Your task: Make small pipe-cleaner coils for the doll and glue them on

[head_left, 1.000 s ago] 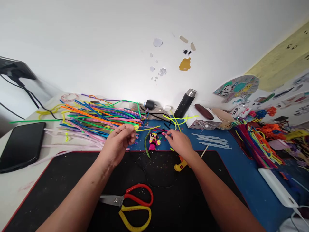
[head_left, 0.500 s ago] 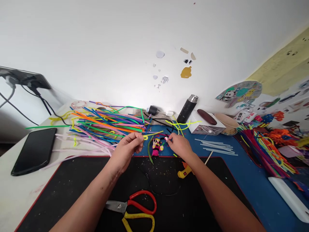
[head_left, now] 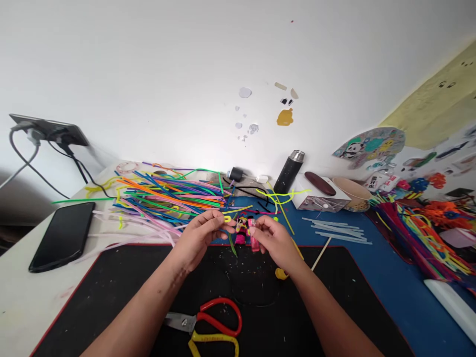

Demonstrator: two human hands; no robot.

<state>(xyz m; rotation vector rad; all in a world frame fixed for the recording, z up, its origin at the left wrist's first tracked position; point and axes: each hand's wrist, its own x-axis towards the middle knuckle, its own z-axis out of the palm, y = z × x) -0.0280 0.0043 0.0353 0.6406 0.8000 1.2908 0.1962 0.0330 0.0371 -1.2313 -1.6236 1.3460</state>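
Between the thumb and fingers of my left hand is a short yellow pipe cleaner, its end curled into a small loop. My right hand is closed around what looks like a pink lighter, held close to upright. A small pipe-cleaner figure with a magenta lower body stands between the hands, just beside the lighter. Left of it lies a thin green leaf-like strip. Below the hands, red-and-yellow-handled scissors rest on the black mat.
A heap of coloured pipe cleaners lies at the back left, near a phone. A black flask, a tissue box and pale glue sticks are at the right. A yellow tool is partly hidden by my right arm.
My right hand has brought the pink lighter down in front of the mat's far edge, beside the figure. My left hand has moved slightly right with the yellow pipe cleaner. The view has shifted slightly.
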